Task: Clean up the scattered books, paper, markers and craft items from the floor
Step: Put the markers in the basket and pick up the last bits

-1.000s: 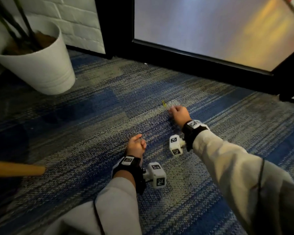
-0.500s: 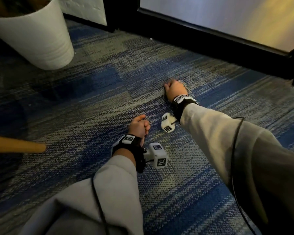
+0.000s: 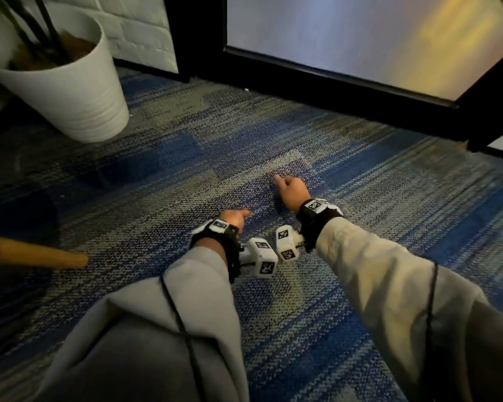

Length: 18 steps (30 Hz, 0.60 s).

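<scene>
Two hands reach down to the blue carpet (image 3: 163, 181) at frame centre, our left hand (image 3: 233, 217) just below our right hand (image 3: 291, 192). Fingers curl under; whether either grip clamps a craft item, we cannot tell.

- Your left hand (image 3: 234, 217) and right hand (image 3: 291, 191) are low over the carpet (image 3: 172, 181), the right one farther forward.
- A plant pot (image 3: 79, 91) stands far left, near the wall (image 3: 134, 27).
- A door (image 3: 346, 39) runs behind both hands.
- A pole (image 3: 41, 253) pokes in at your left.

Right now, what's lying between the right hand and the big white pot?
Only bare carpet separates right hand and white pot, per the head view.
</scene>
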{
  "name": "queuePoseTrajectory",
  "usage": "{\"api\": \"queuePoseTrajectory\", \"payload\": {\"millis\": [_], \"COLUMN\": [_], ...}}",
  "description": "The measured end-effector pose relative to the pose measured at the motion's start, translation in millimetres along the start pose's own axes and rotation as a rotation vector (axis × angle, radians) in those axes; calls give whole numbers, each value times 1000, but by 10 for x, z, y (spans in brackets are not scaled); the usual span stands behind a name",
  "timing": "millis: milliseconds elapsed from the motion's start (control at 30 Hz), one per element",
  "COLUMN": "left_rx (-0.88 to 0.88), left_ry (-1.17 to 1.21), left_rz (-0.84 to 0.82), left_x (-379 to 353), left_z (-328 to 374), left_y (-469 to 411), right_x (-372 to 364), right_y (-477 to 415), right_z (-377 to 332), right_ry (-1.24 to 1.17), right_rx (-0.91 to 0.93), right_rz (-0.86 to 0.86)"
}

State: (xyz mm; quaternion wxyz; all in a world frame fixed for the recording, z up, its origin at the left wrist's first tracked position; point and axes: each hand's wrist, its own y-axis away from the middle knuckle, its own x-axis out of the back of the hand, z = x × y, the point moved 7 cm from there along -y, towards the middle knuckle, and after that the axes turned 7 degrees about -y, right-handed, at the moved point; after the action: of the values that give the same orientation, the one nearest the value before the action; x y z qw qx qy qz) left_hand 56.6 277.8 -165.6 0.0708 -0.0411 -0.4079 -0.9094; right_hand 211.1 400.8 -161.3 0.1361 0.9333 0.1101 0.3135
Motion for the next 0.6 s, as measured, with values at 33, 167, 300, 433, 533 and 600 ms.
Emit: {"api": "queuePoseTrajectory", "payload": {"millis": [33,167,300,433,533,600], "left_rx": [-1,-96,-268,-439,-568,-687], "left_ry": [-5,104,64,15,32,60], "left_rz": [11,54,90,150,185,199], "left_x": [102,549,900,1279,1625,1846], "left_z": [92,619,1238,1813,2129,2318], "left_y": [67,361,869,1594,2351,2880], "right_x": [-30,-161,-87,42,166,267], "right_y": [34,283,654,1107,1592,1878], "right_z": [-22,-443,-1255,-2168,-2934,-3360], "right_ry": [-201,-954,-1141,-1093,-1095,-1090], "right_rx": [-64,-358,-309,-114,19,132], "right_rz": [-46,-403,-645,-767,-865,-897]}}
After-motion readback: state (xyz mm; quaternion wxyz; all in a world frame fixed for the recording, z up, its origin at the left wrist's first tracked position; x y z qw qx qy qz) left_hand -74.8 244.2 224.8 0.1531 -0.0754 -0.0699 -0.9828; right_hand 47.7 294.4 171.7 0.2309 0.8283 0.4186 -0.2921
